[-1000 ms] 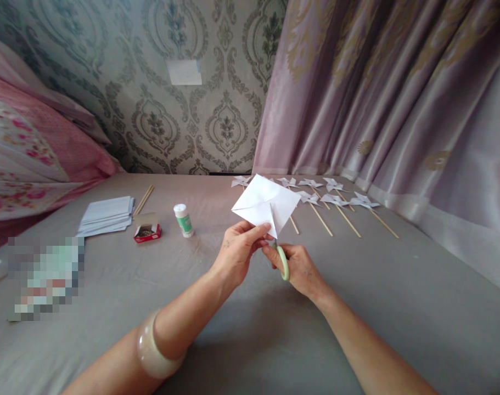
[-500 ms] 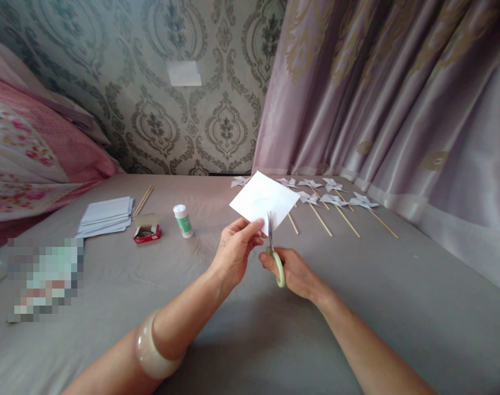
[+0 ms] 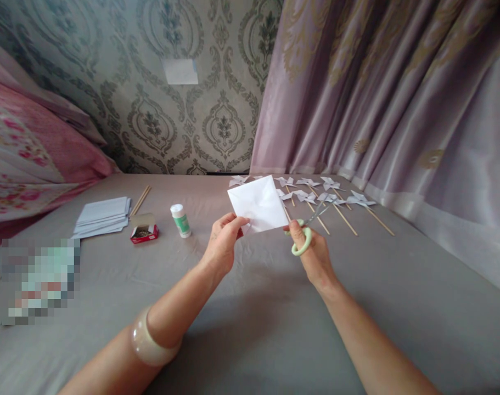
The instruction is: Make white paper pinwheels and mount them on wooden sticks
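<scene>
White paper point(image 3: 258, 204) | left fingers point(image 3: 238, 221) pinch its corner | right fingers point(image 3: 298, 232) grip scissors point(image 3: 309, 237)

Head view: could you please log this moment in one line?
left hand: pinching white square paper sheet; right hand: holding pale-green-handled metal scissors, pointing away from sheet; beyond: white paper pinwheels

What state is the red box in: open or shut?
Open: the red box has its flap raised, and small brownish pieces show inside.
</scene>
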`<state>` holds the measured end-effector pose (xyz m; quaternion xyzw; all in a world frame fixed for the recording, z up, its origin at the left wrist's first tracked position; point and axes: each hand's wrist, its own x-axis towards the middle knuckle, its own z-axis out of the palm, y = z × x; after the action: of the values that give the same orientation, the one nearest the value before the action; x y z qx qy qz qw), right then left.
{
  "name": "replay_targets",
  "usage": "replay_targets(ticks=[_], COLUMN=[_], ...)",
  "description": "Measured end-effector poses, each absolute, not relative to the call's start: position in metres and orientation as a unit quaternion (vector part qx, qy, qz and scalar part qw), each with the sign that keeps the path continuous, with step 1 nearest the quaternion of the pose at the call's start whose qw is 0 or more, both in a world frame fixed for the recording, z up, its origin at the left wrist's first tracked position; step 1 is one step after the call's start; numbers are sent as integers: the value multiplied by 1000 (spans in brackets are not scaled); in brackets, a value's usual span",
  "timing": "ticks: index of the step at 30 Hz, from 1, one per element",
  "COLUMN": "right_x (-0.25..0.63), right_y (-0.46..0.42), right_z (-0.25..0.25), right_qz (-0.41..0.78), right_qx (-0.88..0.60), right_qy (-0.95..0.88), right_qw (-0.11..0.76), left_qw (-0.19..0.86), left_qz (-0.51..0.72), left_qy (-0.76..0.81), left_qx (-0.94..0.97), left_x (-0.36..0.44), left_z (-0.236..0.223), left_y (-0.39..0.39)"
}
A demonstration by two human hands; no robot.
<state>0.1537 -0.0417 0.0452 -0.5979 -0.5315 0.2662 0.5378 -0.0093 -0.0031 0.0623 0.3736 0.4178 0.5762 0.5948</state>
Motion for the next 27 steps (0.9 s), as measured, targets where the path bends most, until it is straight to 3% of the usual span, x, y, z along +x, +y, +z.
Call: replay_targets(ticks=[5,13,27], right_x=[161,158,153], right_y=[-36,-35,-33], right_z=[42,40,33], right_qz=[287,337,255], right_qx=[-560,-536,-542], right_qy=[-498,-482,-484], right_qw=[596,605,638], left_qw=[597,582,677], left_qz=[534,536,499], left_qy=[427,419,396], left_qx=[419,446,369], left_x=[-7,-5,-2], left_z=[57,59,52], left_y=[-6,-11,-11])
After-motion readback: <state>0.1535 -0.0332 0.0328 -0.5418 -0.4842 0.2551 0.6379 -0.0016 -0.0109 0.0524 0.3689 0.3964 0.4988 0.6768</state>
